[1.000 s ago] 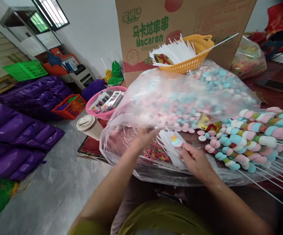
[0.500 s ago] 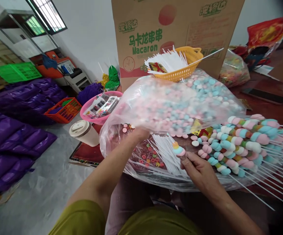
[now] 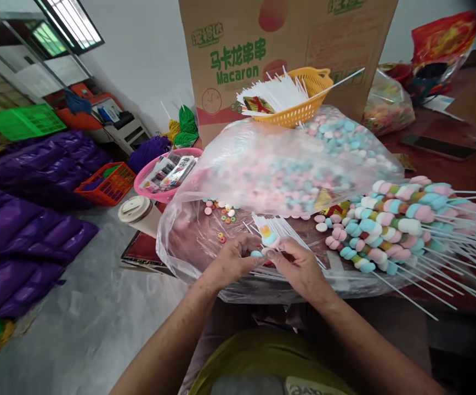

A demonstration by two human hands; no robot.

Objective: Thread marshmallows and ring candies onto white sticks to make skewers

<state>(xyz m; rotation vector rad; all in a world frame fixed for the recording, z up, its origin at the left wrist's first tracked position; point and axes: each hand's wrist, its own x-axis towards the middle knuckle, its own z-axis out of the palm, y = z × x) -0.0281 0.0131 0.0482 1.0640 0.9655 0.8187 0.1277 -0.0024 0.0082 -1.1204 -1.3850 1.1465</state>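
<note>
One part-strung marshmallow skewer (image 3: 269, 237) sits just below-right of frame ctr., pinched in R hand (image 3: 301, 269), while L hand (image 3: 234, 259) grips prob. a blue marshmallow (image 3: 256, 254) beside it; looks like threading, so next move calls for centring that piece w/ the skewer.

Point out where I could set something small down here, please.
A patch of red table lies bare between the flat dark device and the pile of marshmallow skewers. The grey floor is open between the purple bags and the table. It is crowded around the left hand and right hand, with white sticks and loose candy rings close by.
</note>
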